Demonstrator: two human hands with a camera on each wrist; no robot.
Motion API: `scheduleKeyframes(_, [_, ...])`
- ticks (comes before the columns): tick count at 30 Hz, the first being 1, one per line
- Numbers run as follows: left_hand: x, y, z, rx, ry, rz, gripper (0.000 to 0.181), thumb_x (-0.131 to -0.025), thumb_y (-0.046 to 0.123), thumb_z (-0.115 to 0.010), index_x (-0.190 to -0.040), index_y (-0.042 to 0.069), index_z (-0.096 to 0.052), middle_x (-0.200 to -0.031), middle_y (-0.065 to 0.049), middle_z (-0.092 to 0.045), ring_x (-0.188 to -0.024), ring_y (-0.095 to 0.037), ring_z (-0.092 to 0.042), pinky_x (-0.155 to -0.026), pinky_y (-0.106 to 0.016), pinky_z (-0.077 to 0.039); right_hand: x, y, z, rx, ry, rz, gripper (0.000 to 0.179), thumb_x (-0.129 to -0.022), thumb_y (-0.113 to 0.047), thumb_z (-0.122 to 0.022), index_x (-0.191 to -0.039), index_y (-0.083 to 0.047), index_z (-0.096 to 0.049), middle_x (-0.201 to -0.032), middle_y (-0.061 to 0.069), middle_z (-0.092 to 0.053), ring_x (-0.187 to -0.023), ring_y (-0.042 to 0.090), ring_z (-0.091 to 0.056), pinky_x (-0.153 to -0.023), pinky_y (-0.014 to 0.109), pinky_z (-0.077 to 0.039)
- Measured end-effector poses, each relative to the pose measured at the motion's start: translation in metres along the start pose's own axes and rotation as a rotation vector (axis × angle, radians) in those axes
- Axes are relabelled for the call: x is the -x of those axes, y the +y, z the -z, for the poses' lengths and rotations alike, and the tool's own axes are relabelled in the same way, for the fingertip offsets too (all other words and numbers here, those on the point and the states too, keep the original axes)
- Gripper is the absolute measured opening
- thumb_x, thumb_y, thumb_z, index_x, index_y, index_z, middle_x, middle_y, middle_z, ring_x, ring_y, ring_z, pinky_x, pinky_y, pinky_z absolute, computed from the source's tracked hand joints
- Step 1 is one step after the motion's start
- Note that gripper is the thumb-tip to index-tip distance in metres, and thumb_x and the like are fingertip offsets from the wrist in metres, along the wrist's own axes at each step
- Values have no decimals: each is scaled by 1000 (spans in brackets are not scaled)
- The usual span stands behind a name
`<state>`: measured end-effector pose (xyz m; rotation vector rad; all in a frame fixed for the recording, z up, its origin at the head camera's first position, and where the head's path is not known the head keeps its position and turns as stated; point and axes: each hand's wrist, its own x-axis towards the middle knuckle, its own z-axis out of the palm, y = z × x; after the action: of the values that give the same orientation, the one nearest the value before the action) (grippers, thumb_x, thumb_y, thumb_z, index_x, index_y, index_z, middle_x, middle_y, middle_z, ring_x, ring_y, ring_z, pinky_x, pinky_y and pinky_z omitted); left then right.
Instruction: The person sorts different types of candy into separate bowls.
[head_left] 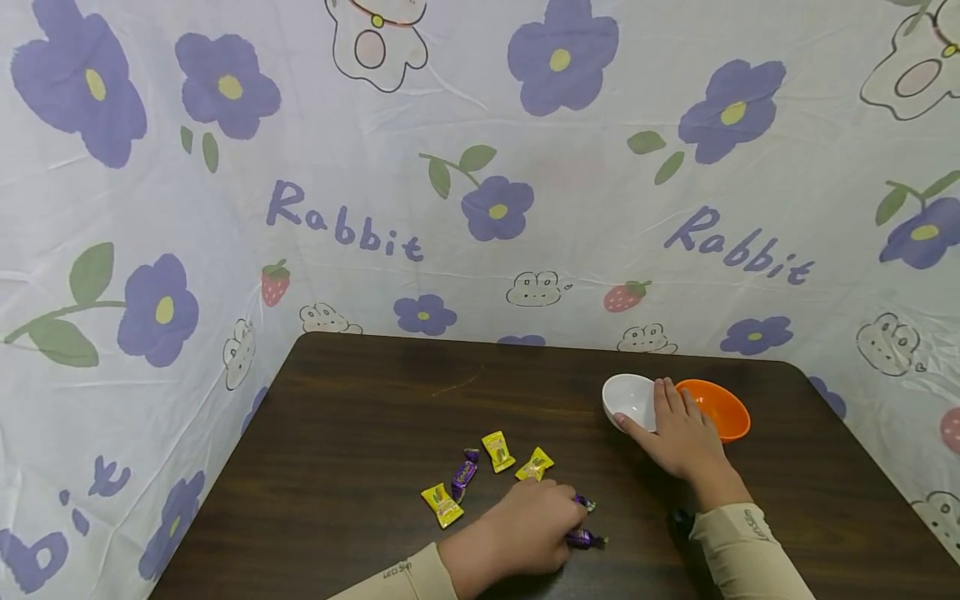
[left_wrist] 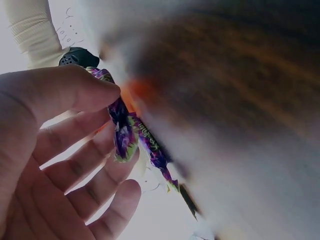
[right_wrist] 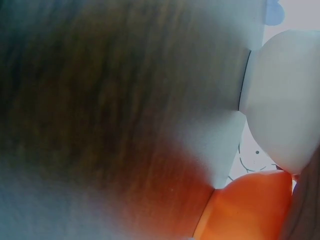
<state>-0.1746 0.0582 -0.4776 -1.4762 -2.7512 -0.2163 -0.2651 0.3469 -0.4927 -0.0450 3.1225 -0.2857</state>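
Note:
In the head view my left hand (head_left: pixel 528 525) is low over the near middle of the table. Its thumb and fingers pinch a purple wrapped candy (left_wrist: pixel 119 110), seen in the left wrist view. A second purple candy (left_wrist: pixel 152 147) lies right beside it. My right hand (head_left: pixel 682 433) rests over the adjoining rims of a white bowl (head_left: pixel 628 396) and an orange bowl (head_left: pixel 731 412), fingers extended and thumb at the white bowl's near rim. In the right wrist view, the white bowl (right_wrist: pixel 285 95) and orange bowl (right_wrist: pixel 250 205) stand side by side.
Left of my left hand lie yellow wrapped candies (head_left: pixel 442 505), (head_left: pixel 498 451), (head_left: pixel 535 464) and another purple candy (head_left: pixel 465 475). The dark wooden table (head_left: pixel 337 433) backs onto a flowered cloth (head_left: pixel 360 150). A black device (head_left: pixel 681 523) sits under the right wrist.

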Motion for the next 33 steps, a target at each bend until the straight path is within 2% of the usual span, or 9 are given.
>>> scheduleKeyframes(3, [-2, -3, -2, -2, 35, -21, 15, -79, 20, -81, -84, 25, -68, -81, 12, -56, -69, -4, -48, -57, -26, -35, 1, 0, 1, 0, 4, 1, 118, -97, -84, -34, -165, 10, -13, -171, 36, -14, -154, 62, -16, -121, 77, -16])
scheduleKeyframes(7, [-3, -8, -4, -17, 114, -50, 14, -79, 23, -79, -82, 25, -66, -77, 13, -50, -64, -3, -41, -54, -23, -30, 1, -1, 2, -10, 16, 7, 117, -97, -84, -35, -165, 9, -13, -171, 36, -14, -156, 61, -12, -125, 74, -7])
scheduleKeyframes(12, [-2, -12, 0, 50, 170, -71, 16, -78, 19, -76, -76, 23, -60, -74, 13, -43, -61, -3, -33, -52, -20, -23, 1, -3, 3, -18, 18, 10, 118, -97, -84, -36, -165, 10, -13, -171, 36, -13, -159, 58, -7, -126, 72, 1])
scheduleKeyframes(20, [0, -18, 9, 91, 171, -51, 10, -81, 18, -75, -84, 22, -67, -76, 13, -45, -61, -1, -35, -54, -18, -27, 2, -1, 4, -8, 24, 24, 116, -99, -81, -37, -164, 12, -14, -171, 37, -12, -160, 56, -7, -128, 69, 1])
scheduleKeyframes(25, [-1, -19, 10, 104, 177, -46, 9, -81, 19, -76, -87, 20, -69, -77, 13, -48, -62, -1, -37, -55, -18, -28, 1, 0, 4, -3, 34, 38, 116, -99, -80, -38, -163, 14, -17, -170, 37, -14, -159, 56, -10, -128, 68, -4])
scheduleKeyframes(33, [-3, -19, 12, 127, 172, -17, 12, -82, 20, -76, -94, 20, -74, -80, 13, -53, -65, 0, -43, -59, -18, -33, -1, 2, 3, -8, 18, 40, 117, -99, -82, -36, -163, 14, -15, -171, 37, -12, -160, 55, -9, -128, 68, -4])
